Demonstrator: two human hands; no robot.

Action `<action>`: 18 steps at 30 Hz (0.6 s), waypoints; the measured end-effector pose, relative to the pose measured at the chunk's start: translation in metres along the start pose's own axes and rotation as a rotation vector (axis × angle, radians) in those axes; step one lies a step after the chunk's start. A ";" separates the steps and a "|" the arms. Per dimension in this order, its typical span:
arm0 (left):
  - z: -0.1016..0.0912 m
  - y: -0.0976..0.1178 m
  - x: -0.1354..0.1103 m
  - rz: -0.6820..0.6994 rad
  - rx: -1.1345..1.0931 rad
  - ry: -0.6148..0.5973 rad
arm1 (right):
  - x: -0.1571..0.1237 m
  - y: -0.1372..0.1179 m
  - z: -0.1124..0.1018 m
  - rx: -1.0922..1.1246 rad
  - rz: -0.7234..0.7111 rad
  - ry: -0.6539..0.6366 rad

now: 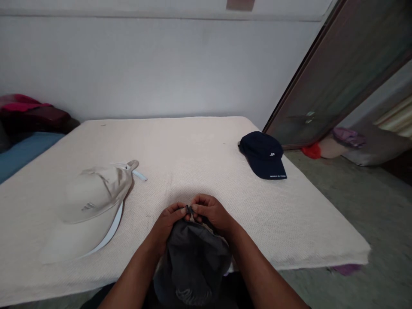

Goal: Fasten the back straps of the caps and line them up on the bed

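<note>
A dark grey cap point(198, 257) hangs at the near edge of the bed, its back strap end turned away from me and pale stitching low on its front. My left hand point(169, 221) pinches one side of the strap between thumb and finger. Opposite it, my right hand point(210, 212) grips the other side, so the fingertips almost meet at the dark fastening. Whether the strap ends are joined there is too small to tell. To the left lies a beige cap point(93, 201) with three stripes; a navy cap point(262, 152) with white lettering rests at the right.
A cream textured cover point(193, 150) spreads over the bed. Behind it rises a pale wall point(154, 68). Red and dark items point(35, 113) sit at the far left; a brown door point(337, 64) and bundled cloth point(349, 137) are on the right.
</note>
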State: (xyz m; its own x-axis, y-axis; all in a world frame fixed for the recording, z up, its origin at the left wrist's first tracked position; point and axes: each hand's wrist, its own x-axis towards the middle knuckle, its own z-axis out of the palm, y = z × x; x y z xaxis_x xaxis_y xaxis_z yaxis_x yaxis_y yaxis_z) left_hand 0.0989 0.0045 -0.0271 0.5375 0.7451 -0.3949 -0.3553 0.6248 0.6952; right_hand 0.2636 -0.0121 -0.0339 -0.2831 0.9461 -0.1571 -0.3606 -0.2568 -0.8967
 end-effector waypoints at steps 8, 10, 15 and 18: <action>0.000 0.000 -0.002 -0.008 0.012 -0.038 | 0.001 0.000 0.002 -0.034 0.003 0.041; 0.000 0.000 -0.001 -0.012 0.017 -0.014 | 0.001 -0.001 0.003 -0.033 0.010 0.036; 0.000 0.000 0.000 -0.023 0.035 -0.018 | -0.001 -0.003 0.003 -0.028 0.010 0.010; 0.001 0.001 -0.001 -0.023 0.072 -0.034 | -0.002 -0.004 0.004 -0.037 0.001 -0.001</action>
State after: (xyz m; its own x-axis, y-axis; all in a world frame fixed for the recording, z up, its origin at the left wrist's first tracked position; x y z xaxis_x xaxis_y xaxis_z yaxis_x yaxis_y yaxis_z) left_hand 0.0990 0.0043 -0.0252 0.5709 0.7216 -0.3916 -0.2872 0.6223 0.7282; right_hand 0.2620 -0.0134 -0.0290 -0.2839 0.9459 -0.1574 -0.3271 -0.2498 -0.9114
